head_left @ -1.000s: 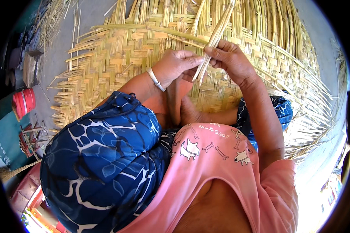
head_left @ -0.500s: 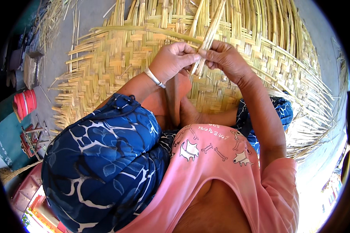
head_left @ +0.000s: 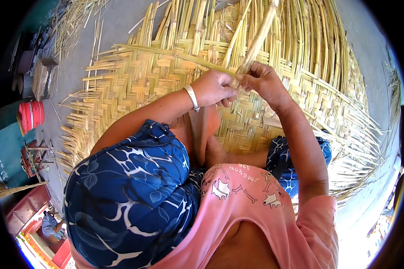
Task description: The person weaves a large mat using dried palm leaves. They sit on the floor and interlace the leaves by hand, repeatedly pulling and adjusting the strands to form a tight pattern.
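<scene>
A partly woven mat of split reed [head_left: 139,76] spreads in front of me, its checked weave pale yellow and green. Over it, my right hand [head_left: 265,86] pinches a split reed strip [head_left: 259,39] that slants up and away to the right. My left hand [head_left: 213,88], with a pale bangle [head_left: 191,97] on its wrist, closes on the strip's lower end, right beside the right fingertips. Left fingers partly hide that end. A thin greenish strip [head_left: 175,54] lies across the weave, running from the left toward my hands.
Unwoven reeds [head_left: 307,40] fan out along the mat's far side. Loose straw [head_left: 74,31] lies on the grey floor at far left. At the left stand a red round container [head_left: 31,116] and a wooden block [head_left: 44,80]. A person [head_left: 50,226] shows at lower left.
Both hands sit slightly lower in the picture, still together at the strip. The strip has turned and now looks broader. The whole view has shifted a little, bringing a person in at lower left.
</scene>
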A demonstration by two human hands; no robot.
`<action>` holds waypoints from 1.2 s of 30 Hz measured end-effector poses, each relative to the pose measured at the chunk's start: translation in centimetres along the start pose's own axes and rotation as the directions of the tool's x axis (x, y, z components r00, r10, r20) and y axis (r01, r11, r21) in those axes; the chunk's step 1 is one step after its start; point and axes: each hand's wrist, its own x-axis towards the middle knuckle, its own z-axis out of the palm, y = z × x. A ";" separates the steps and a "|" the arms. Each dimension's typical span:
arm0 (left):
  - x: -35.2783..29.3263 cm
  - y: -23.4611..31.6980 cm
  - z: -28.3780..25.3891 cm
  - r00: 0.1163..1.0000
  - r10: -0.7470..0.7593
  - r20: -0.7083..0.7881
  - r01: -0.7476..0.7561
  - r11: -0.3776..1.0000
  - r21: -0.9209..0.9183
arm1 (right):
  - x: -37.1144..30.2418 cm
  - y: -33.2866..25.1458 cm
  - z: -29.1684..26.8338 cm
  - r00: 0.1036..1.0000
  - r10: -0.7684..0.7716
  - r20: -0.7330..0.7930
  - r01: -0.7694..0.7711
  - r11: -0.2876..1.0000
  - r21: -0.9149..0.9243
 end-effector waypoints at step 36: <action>7.0 -4.7 -4.9 0.822 0.535 -0.194 -0.148 0.531 0.834 | 9.1 6.0 -0.5 0.976 -0.023 -0.217 0.012 0.999 -0.053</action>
